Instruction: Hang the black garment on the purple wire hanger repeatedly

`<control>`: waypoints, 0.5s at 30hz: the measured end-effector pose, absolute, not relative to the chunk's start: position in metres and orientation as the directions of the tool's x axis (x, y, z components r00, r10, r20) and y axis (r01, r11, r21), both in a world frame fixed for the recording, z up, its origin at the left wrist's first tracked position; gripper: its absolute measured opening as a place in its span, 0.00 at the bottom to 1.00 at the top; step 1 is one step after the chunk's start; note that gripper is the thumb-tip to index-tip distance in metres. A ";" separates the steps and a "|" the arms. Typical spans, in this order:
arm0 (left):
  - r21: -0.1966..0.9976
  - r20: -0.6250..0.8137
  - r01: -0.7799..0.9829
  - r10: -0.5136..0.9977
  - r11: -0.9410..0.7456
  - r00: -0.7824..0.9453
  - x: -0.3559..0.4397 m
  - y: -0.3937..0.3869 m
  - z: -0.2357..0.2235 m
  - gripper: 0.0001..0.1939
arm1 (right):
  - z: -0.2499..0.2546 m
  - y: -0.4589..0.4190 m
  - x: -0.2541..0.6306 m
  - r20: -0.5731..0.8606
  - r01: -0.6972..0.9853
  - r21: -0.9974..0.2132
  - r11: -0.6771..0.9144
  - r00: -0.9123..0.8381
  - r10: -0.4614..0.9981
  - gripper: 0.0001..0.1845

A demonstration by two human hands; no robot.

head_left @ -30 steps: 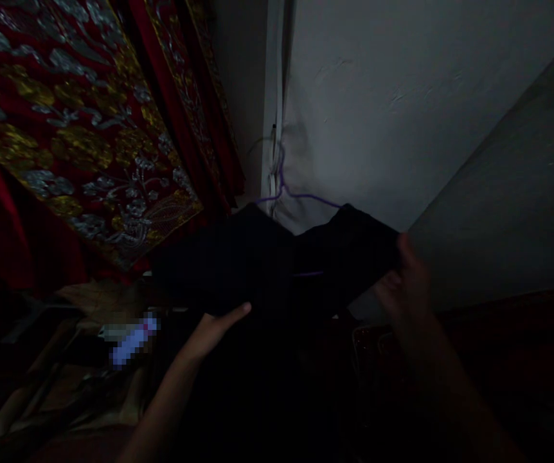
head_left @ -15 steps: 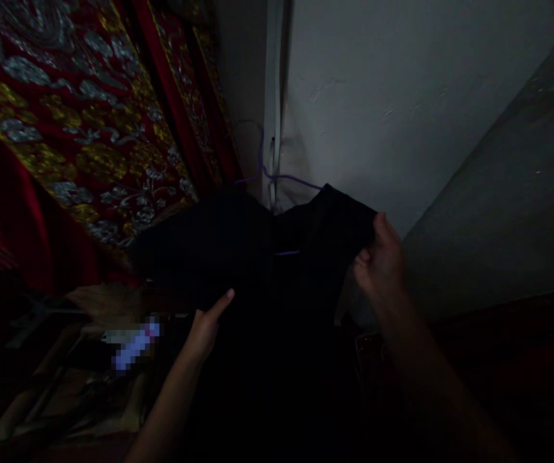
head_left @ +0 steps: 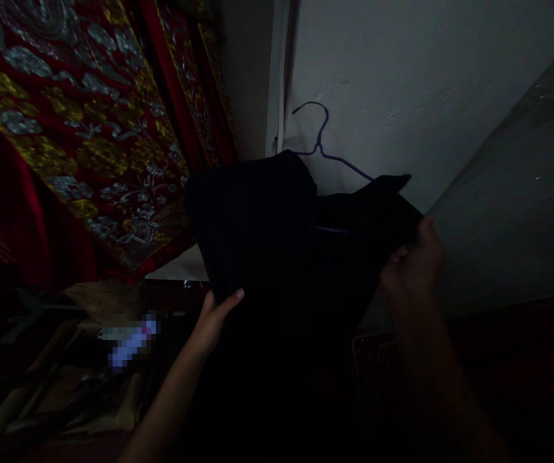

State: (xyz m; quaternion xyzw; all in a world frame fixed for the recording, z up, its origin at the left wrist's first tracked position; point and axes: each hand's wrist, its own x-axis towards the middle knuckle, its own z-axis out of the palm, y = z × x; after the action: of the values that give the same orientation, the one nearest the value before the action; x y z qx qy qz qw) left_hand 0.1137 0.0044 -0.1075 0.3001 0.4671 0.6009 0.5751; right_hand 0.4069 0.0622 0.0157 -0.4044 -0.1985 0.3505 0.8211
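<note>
A dark garment [head_left: 258, 225] hangs on a thin purple wire hanger [head_left: 319, 149], whose hook points up and left in front of the wall. My left hand [head_left: 214, 318] grips the garment's left side, thumb lying over the cloth and the other fingers hidden behind it. At the right shoulder, my right hand [head_left: 414, 257] pinches the fabric edge with curled fingers. Part of the hanger's lower bar shows through the neck opening. The scene is very dark, so the garment's lower part and its exact kind are hard to make out.
Red cloth with gold and silver embroidery [head_left: 98, 154] hangs at the left. Behind the garment stands a pale wall [head_left: 402, 77] with a pipe or trim strip [head_left: 279, 71]. A wooden-framed chair or rack [head_left: 132, 405] with a blurred-out item stands at lower left.
The garment and hanger have shifted right and slightly up, and the hook is now off to the right of the vertical strip. My right hand has moved right with the shoulder; my left hand moved slightly right.
</note>
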 end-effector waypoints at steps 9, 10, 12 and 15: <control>0.880 -0.313 -0.441 0.914 0.177 -0.258 0.110 -0.008 -0.118 0.31 | -0.015 0.058 0.405 0.043 -0.478 -0.824 0.304 0.482 0.875 0.20; 0.876 -0.329 -0.441 0.911 0.195 -0.249 0.110 -0.011 -0.120 0.31 | -0.021 0.057 0.410 0.049 -0.481 -0.823 0.303 0.471 0.881 0.21; 0.873 -0.343 -0.437 0.909 0.216 -0.236 0.108 -0.017 -0.124 0.33 | -0.034 0.054 0.415 0.103 -0.458 -0.824 0.333 0.457 0.883 0.20; 0.877 -0.357 -0.417 0.905 0.239 -0.230 0.109 -0.023 -0.132 0.34 | -0.058 0.041 0.409 0.244 -0.295 -0.825 0.481 0.582 0.776 0.20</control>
State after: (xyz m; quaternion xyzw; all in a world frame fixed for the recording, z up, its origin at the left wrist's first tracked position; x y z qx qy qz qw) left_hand 0.1086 -0.0228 -0.1319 0.2278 0.5354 0.5731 0.5770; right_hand 0.4091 0.0411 -0.0580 -0.3846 -0.3122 0.3338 0.8020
